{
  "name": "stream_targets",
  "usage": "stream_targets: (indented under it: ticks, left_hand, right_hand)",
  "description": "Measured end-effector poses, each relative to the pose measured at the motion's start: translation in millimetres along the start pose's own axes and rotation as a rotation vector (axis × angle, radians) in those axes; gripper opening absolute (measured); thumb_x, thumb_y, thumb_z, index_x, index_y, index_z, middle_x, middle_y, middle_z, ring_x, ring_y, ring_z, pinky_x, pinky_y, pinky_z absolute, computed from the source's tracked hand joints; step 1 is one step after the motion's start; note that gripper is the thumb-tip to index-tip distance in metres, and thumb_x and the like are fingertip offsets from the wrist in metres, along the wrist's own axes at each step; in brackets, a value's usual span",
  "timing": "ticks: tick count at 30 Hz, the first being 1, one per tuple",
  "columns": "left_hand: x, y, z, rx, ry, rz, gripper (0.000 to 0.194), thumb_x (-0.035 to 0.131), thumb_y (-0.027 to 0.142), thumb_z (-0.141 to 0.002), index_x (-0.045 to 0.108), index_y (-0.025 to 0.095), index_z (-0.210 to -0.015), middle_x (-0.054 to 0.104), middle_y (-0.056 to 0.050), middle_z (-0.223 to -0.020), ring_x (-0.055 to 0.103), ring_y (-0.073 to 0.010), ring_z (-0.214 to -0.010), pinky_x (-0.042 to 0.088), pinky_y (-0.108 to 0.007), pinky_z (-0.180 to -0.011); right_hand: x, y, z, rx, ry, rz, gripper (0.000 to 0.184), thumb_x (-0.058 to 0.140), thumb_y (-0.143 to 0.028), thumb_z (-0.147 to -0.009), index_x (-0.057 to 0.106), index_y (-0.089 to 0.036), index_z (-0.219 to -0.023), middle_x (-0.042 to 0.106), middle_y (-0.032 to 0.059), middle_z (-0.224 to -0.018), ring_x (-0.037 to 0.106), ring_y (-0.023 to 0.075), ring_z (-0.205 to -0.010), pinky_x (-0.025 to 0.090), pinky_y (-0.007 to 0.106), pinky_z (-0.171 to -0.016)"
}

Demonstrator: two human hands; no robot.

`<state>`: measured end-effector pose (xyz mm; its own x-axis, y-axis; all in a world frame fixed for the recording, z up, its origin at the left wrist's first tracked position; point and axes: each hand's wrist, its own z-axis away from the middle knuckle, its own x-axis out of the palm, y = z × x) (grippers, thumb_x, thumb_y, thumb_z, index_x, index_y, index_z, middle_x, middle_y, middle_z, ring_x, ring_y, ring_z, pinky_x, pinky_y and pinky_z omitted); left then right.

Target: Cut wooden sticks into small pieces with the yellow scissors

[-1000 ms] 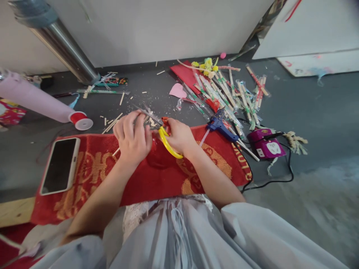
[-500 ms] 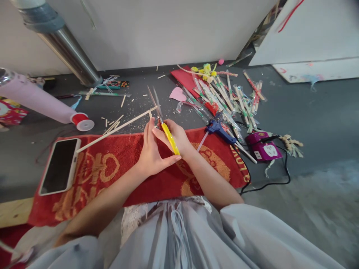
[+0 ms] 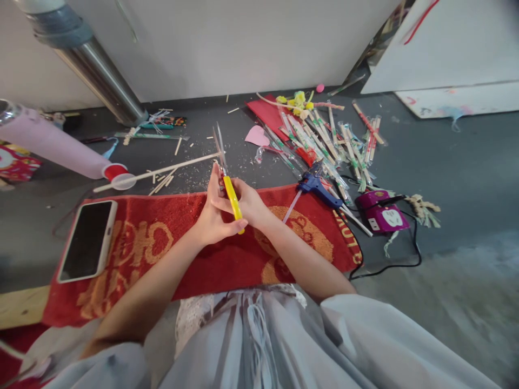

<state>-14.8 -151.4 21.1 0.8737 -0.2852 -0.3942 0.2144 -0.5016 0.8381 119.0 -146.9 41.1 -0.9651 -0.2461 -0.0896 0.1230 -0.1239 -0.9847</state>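
Observation:
Yellow-handled scissors (image 3: 232,199) point away from me, their blades a little apart. My right hand (image 3: 247,202) is closed around the handles. Against the handles from the left presses my left hand (image 3: 213,216), its thumb on their near end and its fingers raised beside the pivot. A long, thin wooden stick (image 3: 162,172) has its right end between the blades, just above my left fingertips. The stick's other end reaches left over the white-rimmed red base of a pink bottle. What lies between my palms is partly hidden.
A red towel (image 3: 227,270) lies beneath my hands, with a phone (image 3: 87,240) on its left. Cut stick pieces (image 3: 164,181) and crumbs lie beyond. Rightward are wrapped chopsticks (image 3: 316,140), a blue glue gun (image 3: 320,189), a purple box (image 3: 381,210) and black cable. A pink bottle (image 3: 57,143) lies left.
Both hands and the scissors have shifted slightly left, and the scissors stand more upright in view. The stick's left end has swung up and left, off the phone's edge.

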Motion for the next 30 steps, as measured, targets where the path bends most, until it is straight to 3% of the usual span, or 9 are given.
stream_targets:
  ticks: [3, 6, 11, 16, 23, 30]
  left_hand:
    - [-9.4, -5, -2, -0.009, -0.083, 0.048, 0.109, 0.063, 0.076, -0.070, 0.012, 0.029, -0.154, 0.021, -0.013, -0.162, 0.023, -0.0369, -0.149, 0.030, -0.057, -0.120]
    - [-15.4, -8, -2, 0.017, -0.132, 0.037, 0.109, 0.064, 0.075, -0.069, 0.013, 0.030, -0.154, 0.021, -0.011, -0.162, 0.018, -0.0359, -0.151, 0.024, -0.055, -0.124]
    - [-17.8, -7, -3, 0.024, -0.161, 0.028, 0.107, 0.065, 0.073, -0.070, 0.014, 0.030, -0.154, 0.019, -0.009, -0.163, 0.010, -0.0349, -0.153, 0.018, -0.054, -0.126]
    - [-17.0, -4, -5, 0.010, -0.182, 0.091, 0.109, 0.064, 0.077, -0.068, 0.015, 0.031, -0.154, 0.021, -0.008, -0.162, 0.012, -0.0336, -0.153, 0.020, -0.052, -0.126]
    - [-15.1, -2, -7, 0.007, -0.156, 0.150, 0.107, 0.065, 0.077, -0.067, 0.021, 0.029, -0.152, 0.025, -0.011, -0.160, 0.020, -0.0339, -0.150, 0.027, -0.052, -0.123]
    - [-11.8, -17, 0, 0.030, -0.068, 0.139, 0.106, 0.067, 0.077, -0.063, 0.029, 0.027, -0.148, 0.032, -0.015, -0.154, 0.028, -0.0365, -0.146, 0.025, -0.056, -0.122]
  right_hand:
    - [1, 9, -5, -0.019, -0.019, -0.063, 0.045, 0.078, -0.046, -0.066, 0.057, -0.020, -0.097, 0.069, 0.0043, -0.098, 0.066, 0.0185, -0.089, 0.054, 0.037, -0.087]
    - [-2, 8, -6, 0.006, -0.061, -0.075, 0.038, 0.076, -0.046, -0.068, 0.059, -0.020, -0.090, 0.068, 0.0037, -0.090, 0.065, 0.0185, -0.086, 0.054, 0.037, -0.086]
    - [-9, 1, -3, 0.019, -0.138, -0.070, 0.037, 0.077, -0.045, -0.066, 0.059, -0.019, -0.084, 0.066, 0.0028, -0.084, 0.063, 0.0180, -0.082, 0.053, 0.035, -0.081]
    - [-7, 3, -3, -0.030, -0.113, 0.000, 0.035, 0.075, -0.046, -0.066, 0.059, -0.018, -0.078, 0.063, 0.0008, -0.076, 0.062, 0.0163, -0.077, 0.052, 0.032, -0.076]
    - [-2, 12, -7, -0.054, -0.077, 0.082, 0.034, 0.071, -0.048, -0.071, 0.059, -0.017, -0.077, 0.063, 0.0010, -0.073, 0.060, 0.0156, -0.074, 0.048, 0.028, -0.067]
    - [-1, 16, -9, -0.080, -0.075, 0.113, 0.036, 0.071, -0.051, -0.070, 0.059, -0.018, -0.077, 0.061, 0.0002, -0.071, 0.058, 0.0151, -0.072, 0.045, 0.027, -0.066]
